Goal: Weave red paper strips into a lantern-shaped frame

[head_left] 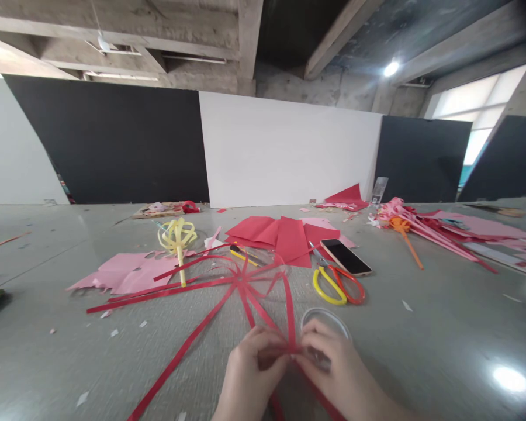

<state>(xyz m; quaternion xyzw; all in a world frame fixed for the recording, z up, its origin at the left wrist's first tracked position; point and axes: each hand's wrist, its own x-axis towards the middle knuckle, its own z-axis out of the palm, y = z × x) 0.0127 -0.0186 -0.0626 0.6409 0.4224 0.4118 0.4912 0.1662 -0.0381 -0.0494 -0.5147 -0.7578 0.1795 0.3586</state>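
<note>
Long red paper strips (188,341) spread out like a star from a joined centre on the grey surface. My left hand (256,371) pinches a red strip between thumb and fingers, low in the middle of the view. Just to its right, my right hand (328,362) pinches red strip at the same spot, the fingertips of both hands nearly touching. A round clear container (326,314) sits partly hidden behind my right hand. One strip rises from my fingertips and curves back toward the star's centre.
Scissors (339,286) with yellow and orange handles lie beside a phone (347,256). Behind are red paper (267,232) and a yellow cutter (245,255). Pink paper (131,273) and a yellow paper lantern (177,237) are at left, an orange paper piece (407,234) at right.
</note>
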